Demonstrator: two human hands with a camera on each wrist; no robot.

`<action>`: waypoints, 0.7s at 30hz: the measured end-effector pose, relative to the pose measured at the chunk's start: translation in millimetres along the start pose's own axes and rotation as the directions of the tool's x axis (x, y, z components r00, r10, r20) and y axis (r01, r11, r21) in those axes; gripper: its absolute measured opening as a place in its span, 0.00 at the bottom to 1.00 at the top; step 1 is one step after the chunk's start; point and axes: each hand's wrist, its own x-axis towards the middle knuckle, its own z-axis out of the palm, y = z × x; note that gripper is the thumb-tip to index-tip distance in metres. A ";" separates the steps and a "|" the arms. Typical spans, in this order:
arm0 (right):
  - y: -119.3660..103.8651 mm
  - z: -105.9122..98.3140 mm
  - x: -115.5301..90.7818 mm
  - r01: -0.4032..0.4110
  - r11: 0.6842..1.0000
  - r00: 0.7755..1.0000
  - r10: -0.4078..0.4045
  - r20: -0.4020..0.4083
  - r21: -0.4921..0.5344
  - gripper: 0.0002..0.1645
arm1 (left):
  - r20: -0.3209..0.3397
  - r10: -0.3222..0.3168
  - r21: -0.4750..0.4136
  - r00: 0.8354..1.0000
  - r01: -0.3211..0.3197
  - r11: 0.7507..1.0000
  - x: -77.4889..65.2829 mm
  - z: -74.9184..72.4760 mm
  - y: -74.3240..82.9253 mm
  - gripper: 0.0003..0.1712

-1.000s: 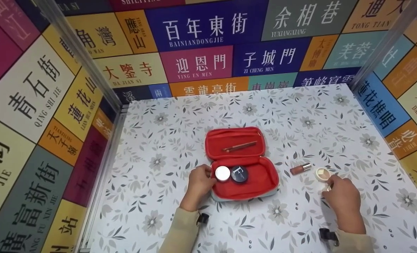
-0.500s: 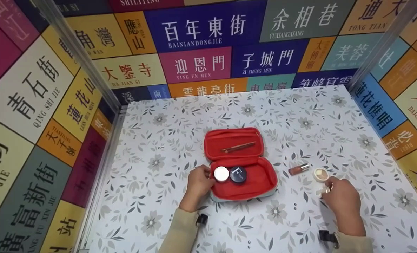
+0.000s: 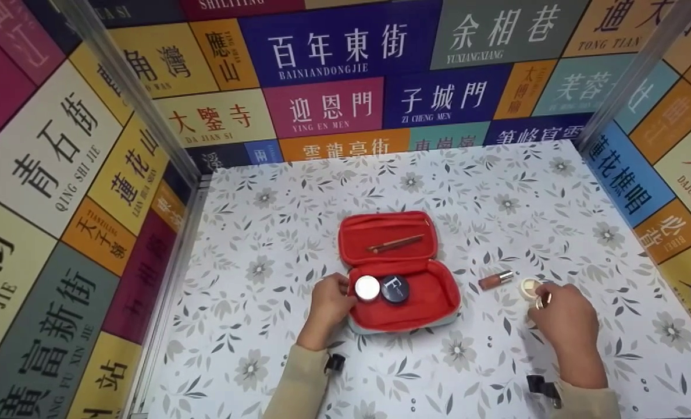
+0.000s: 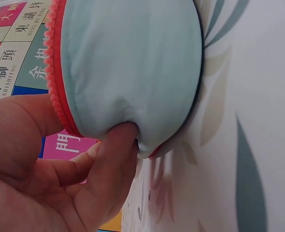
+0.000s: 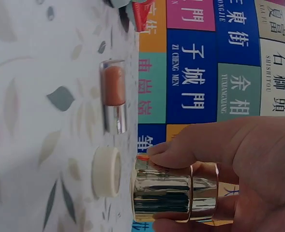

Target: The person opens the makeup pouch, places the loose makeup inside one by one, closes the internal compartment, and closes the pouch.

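A small zip case (image 3: 401,314), red inside and pale blue-green outside, lies open on the table. My left hand (image 3: 329,299) grips its left end; in the left wrist view, the thumb is on the zip side and fingertips press into the pale fabric (image 4: 132,63). Inside sit a white round pot (image 3: 367,288) and a dark round pot marked F (image 3: 395,289). My right hand (image 3: 567,320) holds a shiny gold cylindrical cosmetic container (image 5: 164,188) between thumb and fingers, sideways in the right wrist view. A low round cream-coloured pot (image 5: 107,172) lies close by its end.
A lip gloss tube (image 3: 495,280) with a silver cap lies between the case and the cream-coloured pot. Slim brown pencils (image 3: 398,243) rest in the case's lid. Printed wall panels (image 3: 345,46) enclose the flower-patterned table (image 3: 299,192).
My right hand has brought the gold container up and over the near edge of the cream-coloured pot, now covering part of it. The left hand keeps its grip on the case.
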 end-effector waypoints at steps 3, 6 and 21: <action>-8.2 -1.8 -0.1 0.039 0.999 0.999 -0.039 -0.024 0.007 0.15 | 0.007 -0.020 -0.009 1.000 0.020 1.000 0.2 -0.1 -0.2 0.13; -18.7 -3.3 -0.7 0.084 0.996 0.996 -0.083 -0.045 0.017 0.14 | 0.014 -0.041 -0.021 0.999 0.041 0.999 0.1 -1.0 1.0 0.13; -83.2 11.0 3.9 0.176 0.983 0.984 -0.175 -0.029 0.054 0.10 | 0.008 -0.024 -0.015 1.000 0.024 1.000 -1.8 -1.2 -1.6 0.13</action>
